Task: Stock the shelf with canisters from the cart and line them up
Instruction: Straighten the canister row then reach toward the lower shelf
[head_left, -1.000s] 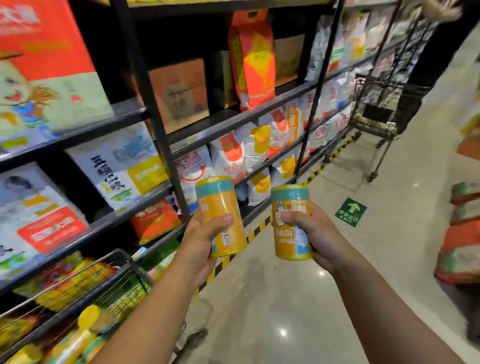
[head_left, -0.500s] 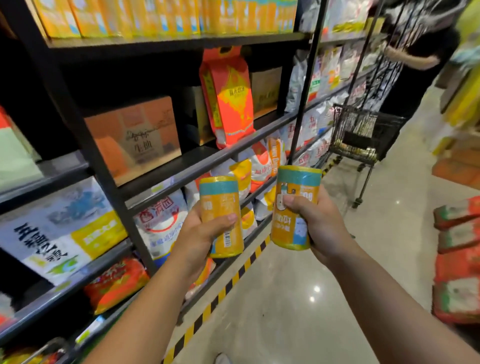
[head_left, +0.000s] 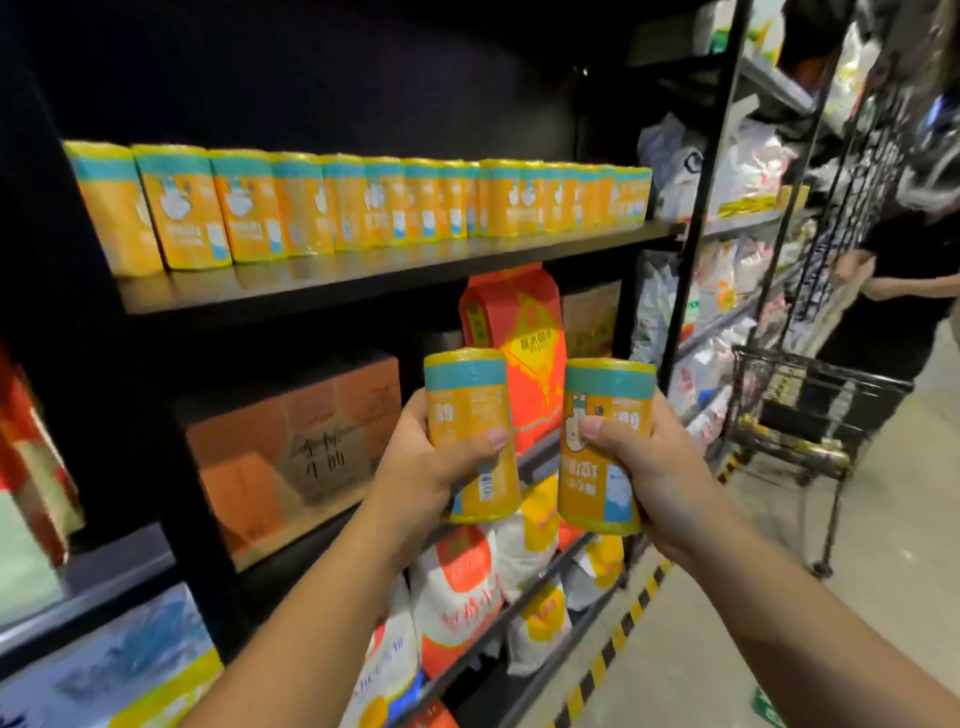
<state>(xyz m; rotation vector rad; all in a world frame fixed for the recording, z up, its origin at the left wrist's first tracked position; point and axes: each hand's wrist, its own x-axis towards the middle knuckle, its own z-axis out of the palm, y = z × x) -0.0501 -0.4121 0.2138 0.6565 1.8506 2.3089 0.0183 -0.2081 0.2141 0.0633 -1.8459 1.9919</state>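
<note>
My left hand (head_left: 426, 467) grips an orange canister with a teal band and yellow lid (head_left: 470, 410), held upright. My right hand (head_left: 649, 467) grips a matching canister (head_left: 605, 415) beside it, a small gap between the two. Both are raised in front of the black shelving, below the upper shelf board (head_left: 363, 275). On that shelf a row of several identical orange canisters (head_left: 363, 205) stands side by side toward the back, with a bare strip of board in front of them.
A red-orange bag (head_left: 524, 338) and brown cartons (head_left: 291, 441) fill the shelf below; white and orange bags (head_left: 457, 587) lie lower. A black upright post (head_left: 691, 234) divides the bays. A person in black stands by a black wire cart (head_left: 800, 415) at right.
My view has lifted from the lower shelves and cart to the upper shelf. Both hands have risen with their canisters, still held side by side.
</note>
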